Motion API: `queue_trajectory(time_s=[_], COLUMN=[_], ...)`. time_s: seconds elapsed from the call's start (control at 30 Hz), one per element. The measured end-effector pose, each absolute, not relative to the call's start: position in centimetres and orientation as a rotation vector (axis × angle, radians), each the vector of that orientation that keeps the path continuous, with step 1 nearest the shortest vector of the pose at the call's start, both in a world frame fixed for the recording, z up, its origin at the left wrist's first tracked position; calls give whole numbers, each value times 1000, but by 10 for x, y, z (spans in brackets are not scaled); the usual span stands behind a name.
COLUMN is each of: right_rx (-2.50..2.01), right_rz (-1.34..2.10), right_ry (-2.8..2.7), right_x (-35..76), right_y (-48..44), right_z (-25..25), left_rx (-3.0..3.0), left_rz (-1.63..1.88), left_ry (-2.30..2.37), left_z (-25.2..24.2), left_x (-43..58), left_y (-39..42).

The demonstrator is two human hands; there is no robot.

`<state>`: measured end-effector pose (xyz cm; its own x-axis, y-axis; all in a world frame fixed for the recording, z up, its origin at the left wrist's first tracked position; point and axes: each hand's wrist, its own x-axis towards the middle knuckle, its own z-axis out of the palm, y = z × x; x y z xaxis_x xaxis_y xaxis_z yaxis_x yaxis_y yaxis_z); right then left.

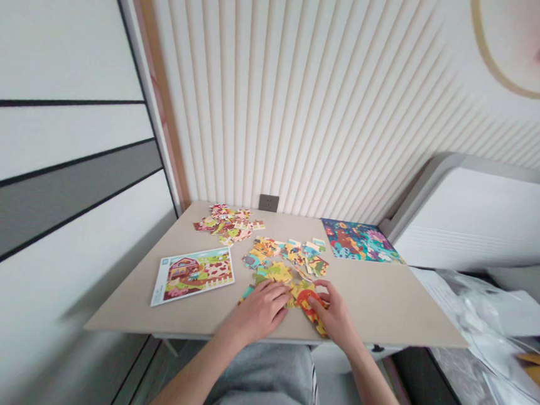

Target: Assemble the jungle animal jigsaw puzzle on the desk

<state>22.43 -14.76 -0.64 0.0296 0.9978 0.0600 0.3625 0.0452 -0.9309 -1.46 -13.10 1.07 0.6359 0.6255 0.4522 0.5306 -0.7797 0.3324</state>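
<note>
1. at the near side of a pale beige, flat-topped table [384, 307]: 2 bare hands, close together, with jigsaw pieces between and beyond.
2. left hand [263, 309]: palm down, fingers close together and slightly bent, lying over yellow-and-green printed jigsaw pieces [277, 271]; fingertips' undersides hidden, so impossible to tell whether gripping or only pressing.
3. right hand [338, 314]: thumb on the printed face of a red-orange and yellow jigsaw section [305, 300], forefinger bent by its far right side; impossible to tell whether pinched or merely steadied.
4. near the table's front edge, between both hands: that same red-orange section, at a slant.
5. just beyond the hands: a loose, partly overlapping spread of blue, orange and yellow jigsaw pieces [294, 250].
6. to the left, apart from the left hand: a white-bordered rectangular card with a red barn picture [200, 275], lying flat and askew.
7. behind that card: a jumbled heap of red, pink and green jigsaw pieces [225, 224].
8. at the back right: a dark blue rectangular picture with multicoloured shapes [361, 241], lying flat.
9. behind the table: a cream, vertically ribbed wall [241, 99] with a dark grey rectangular socket [268, 203].
</note>
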Motion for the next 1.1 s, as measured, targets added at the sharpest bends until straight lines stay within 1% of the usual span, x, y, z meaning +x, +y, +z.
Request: queue_trajectory(time_s=[0.2, 0.37, 0.6, 0.67, 0.77, 0.9, 1.0, 1.1], right_rx=[-1461, -1569, -1622, -1540, -1415, -1482, -1564, -1579], right_rz=[811, 578, 181, 173, 319, 526, 410, 219], right_ry=[-1694, -1921, -2106, -2140, -2096, -1890, -1790, -1759], right_x=[200, 187, 181, 179, 178, 189, 210, 234], right_y=[-144, -141, -135, -130, -120, -102, -86, -69], right_z=[1, 3, 10, 13, 14, 10, 7, 3], left_rx=[2553, 2506, 2162, 2092, 2048, 2017, 2020, 2158], left_rz=[913, 895, 1166, 1233, 1305, 1401, 1443, 1343], left_ry=[1100, 1106, 1079, 1107, 1115, 1166, 1250, 1377], left_z=[4, -4, -6, -3, -1, -4, -8, -11], left_x=[-17, -18, -23, -24, -26, -29, -30, -30], left_y=[-130, -125, -116, -115, -114, -112, -110, -109])
